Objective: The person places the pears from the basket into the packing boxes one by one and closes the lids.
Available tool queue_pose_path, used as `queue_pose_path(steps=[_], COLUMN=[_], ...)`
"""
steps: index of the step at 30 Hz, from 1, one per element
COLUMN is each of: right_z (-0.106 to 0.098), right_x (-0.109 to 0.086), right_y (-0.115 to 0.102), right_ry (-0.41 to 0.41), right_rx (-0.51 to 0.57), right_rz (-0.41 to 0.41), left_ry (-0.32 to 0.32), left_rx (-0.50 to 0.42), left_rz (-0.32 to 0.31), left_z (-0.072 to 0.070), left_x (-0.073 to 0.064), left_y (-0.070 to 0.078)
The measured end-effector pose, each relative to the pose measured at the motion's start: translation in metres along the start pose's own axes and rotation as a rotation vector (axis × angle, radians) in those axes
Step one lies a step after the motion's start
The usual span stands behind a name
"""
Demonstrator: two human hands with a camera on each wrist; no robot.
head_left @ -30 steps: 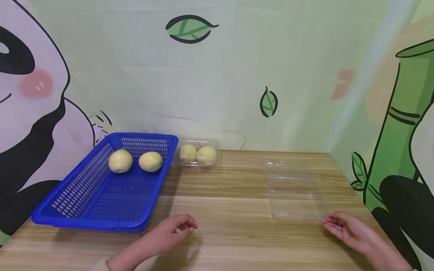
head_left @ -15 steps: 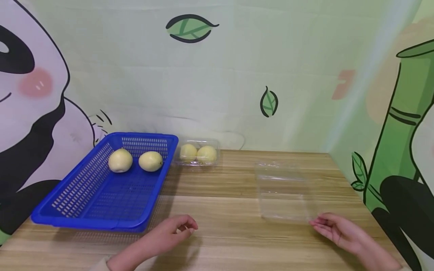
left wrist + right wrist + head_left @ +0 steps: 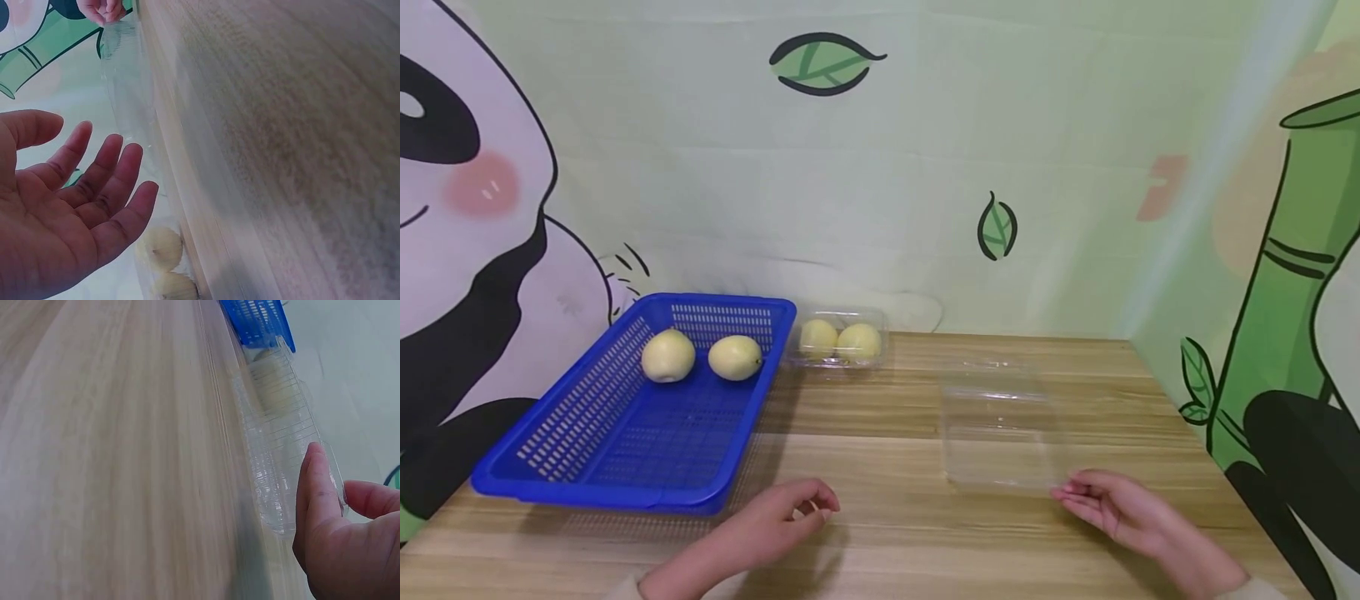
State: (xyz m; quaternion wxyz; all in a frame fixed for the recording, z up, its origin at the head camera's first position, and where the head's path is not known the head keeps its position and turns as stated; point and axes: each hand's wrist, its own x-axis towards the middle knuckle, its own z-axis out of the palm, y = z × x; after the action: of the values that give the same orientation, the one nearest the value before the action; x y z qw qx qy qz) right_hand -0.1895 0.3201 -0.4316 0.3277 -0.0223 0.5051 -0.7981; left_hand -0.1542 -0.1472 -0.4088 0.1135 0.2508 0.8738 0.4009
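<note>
Right hand (image 3: 1116, 510) pinched a clear box (image 3: 1000, 458)
Head: the box lay on the table (image 3: 887, 550), held by its near right corner. Left wrist: the left hand (image 3: 69, 219) was loose, apart from it. Right wrist: its edge sat within the pinch.
</note>
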Motion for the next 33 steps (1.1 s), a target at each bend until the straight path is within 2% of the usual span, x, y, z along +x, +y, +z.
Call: queue_pose_path(steps=[14,26,29,33], right_z=[0.029,0.038,0.041,0.044], right_x=[0.025,0.037,0.040,0.044], right_y=[0.004,0.008,0.009,0.009], right_ry=[0.079,0.045,0.041,0.037], right_rx=[-0.059,-0.104,-0.102,-0.098], right_rz=[0.030,0.006,0.005,0.006], left_ry=[0.010,-0.001,0.002,-0.002], left_rx=[0.015,0.071,0.111,0.210], left_rz=[0.034,0.062,0.071,0.091], left_z=[-0.001,-0.002,-0.002,-0.003], left_x=[-0.002,-0.003,-0.004,-0.006], left_y=[0.003,0.004,0.005,0.008])
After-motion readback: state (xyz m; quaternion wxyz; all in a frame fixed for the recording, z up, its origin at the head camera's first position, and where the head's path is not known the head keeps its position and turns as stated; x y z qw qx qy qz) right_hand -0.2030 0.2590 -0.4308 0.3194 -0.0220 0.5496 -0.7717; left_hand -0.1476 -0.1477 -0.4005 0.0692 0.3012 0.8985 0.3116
